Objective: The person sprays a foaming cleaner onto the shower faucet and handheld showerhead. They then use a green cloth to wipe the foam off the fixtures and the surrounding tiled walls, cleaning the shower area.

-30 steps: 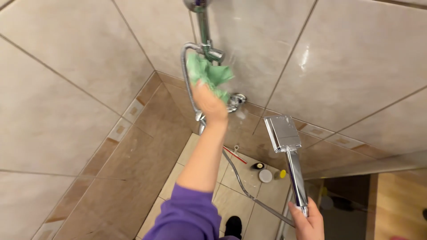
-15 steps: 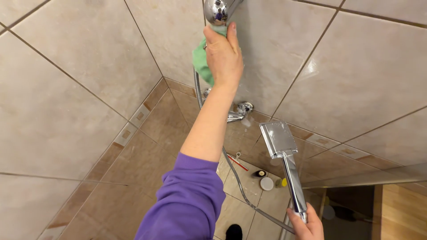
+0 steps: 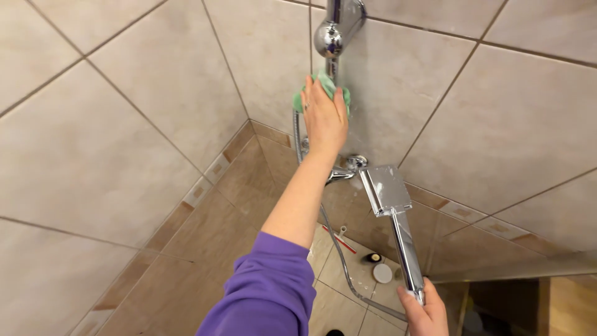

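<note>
Warmly, evenly lit, brightness coming from above. Soft glare on glossy wall tiles (image 3: 485, 118) toward two o'clock; sharp highlights on chrome rail knob (image 3: 328, 38) at twelve and square shower head (image 3: 385, 190). Dimmer down on floor tiles (image 3: 339, 274) at six. Wide-angle bending of grout lines near edges. Slight softness on left hand (image 3: 323, 118).

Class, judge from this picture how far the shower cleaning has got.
Done: cannot tell; no part looks plainly finished. In hand: the left hand presses a green cloth around the chrome rail. Left: the square shower head, held by the right hand, shows white spots.
</note>
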